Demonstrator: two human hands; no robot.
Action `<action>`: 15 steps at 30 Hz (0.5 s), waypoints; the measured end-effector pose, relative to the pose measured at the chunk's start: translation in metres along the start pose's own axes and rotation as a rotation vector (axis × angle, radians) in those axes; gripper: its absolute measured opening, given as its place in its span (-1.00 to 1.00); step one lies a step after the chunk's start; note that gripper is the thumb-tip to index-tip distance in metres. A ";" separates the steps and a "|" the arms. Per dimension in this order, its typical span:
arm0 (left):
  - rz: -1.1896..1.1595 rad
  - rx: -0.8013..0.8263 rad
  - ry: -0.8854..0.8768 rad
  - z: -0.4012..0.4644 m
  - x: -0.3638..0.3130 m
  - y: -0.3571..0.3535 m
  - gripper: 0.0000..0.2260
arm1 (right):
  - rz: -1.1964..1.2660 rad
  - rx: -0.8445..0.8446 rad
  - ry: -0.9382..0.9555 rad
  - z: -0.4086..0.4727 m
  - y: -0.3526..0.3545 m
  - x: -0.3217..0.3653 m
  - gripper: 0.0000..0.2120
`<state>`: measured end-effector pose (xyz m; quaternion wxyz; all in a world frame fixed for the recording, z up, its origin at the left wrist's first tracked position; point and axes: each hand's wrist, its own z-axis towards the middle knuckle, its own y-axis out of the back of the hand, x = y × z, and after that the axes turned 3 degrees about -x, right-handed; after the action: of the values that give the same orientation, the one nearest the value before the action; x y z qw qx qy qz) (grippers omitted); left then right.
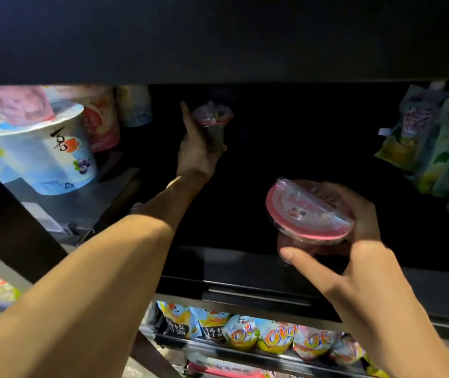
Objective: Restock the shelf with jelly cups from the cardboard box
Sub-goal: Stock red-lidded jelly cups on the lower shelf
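Note:
My left hand (194, 148) reaches deep into a dark shelf bay (286, 271) and grips a jelly cup (212, 124) with a pink rim and clear lid, held upright near the back. My right hand (354, 241) holds a second jelly cup (308, 211) near the front of the same bay, tilted so its pink lid faces me; thumb below, fingers curled behind it. The cardboard box is out of sight.
Large blue-and-white tubs (40, 154) and pink cups (100, 126) fill the shelf to the left. Green and yellow pouches (430, 137) hang at the right. Below the bay, a lower shelf carries a row of colourful snack packs (272, 336). A dark shelf board (218, 36) overhangs above.

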<state>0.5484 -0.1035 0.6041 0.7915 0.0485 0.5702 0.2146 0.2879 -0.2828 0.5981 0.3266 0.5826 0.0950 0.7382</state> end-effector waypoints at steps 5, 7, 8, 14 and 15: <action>0.269 0.080 -0.104 -0.028 0.021 0.017 -0.03 | 0.020 -0.021 0.027 0.005 -0.003 -0.003 -0.22; 0.280 0.133 -0.152 -0.051 0.019 0.024 -0.15 | 0.059 -0.031 0.060 0.015 -0.009 -0.005 -0.20; 0.312 0.188 -0.157 -0.065 0.012 0.031 -0.19 | 0.064 -0.030 0.061 0.024 -0.013 -0.007 -0.17; 0.586 0.364 -0.153 -0.137 -0.011 0.073 -0.41 | 0.019 0.025 0.052 0.081 -0.036 -0.006 -0.14; 0.599 0.369 -0.138 -0.142 -0.010 0.076 -0.43 | 0.017 0.021 0.062 0.087 -0.039 -0.005 -0.14</action>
<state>0.3930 -0.0630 0.5886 0.7080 0.3699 0.5052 0.3266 0.3830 -0.2767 0.6007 0.3110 0.5635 0.1081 0.7577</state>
